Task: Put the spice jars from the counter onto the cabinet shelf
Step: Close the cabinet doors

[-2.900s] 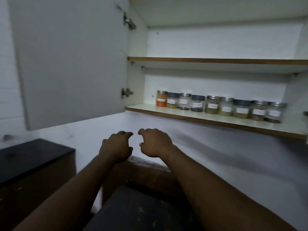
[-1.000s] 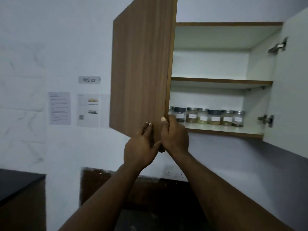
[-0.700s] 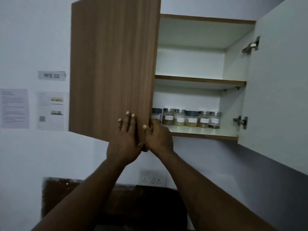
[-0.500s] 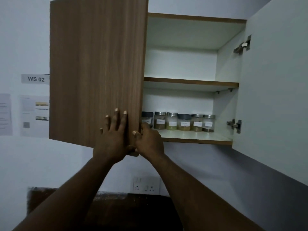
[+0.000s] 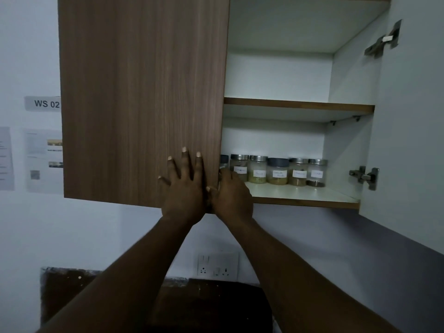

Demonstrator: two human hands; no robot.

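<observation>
At a wall cabinet, a person's left hand lies flat with fingers spread on the wood face of the left door. The right hand curls its fingers round that door's free edge near the bottom corner. The door stands across the left part of the opening and hides all but a sliver of the leftmost of the spice jars. The jars line the far side of the lower shelf, upright and side by side, each with a white label. The upper shelf runs above them. The right door hangs wide open, showing its white inner face and a metal hinge.

Half a second earlier the left door covered less of the row. Nearly three seconds earlier it stood fully open and nine jars showed.

On the pale wall to the left are a sign reading "WS 02" and printed papers. A wall socket sits below the cabinet, above a dark brown surface.
</observation>
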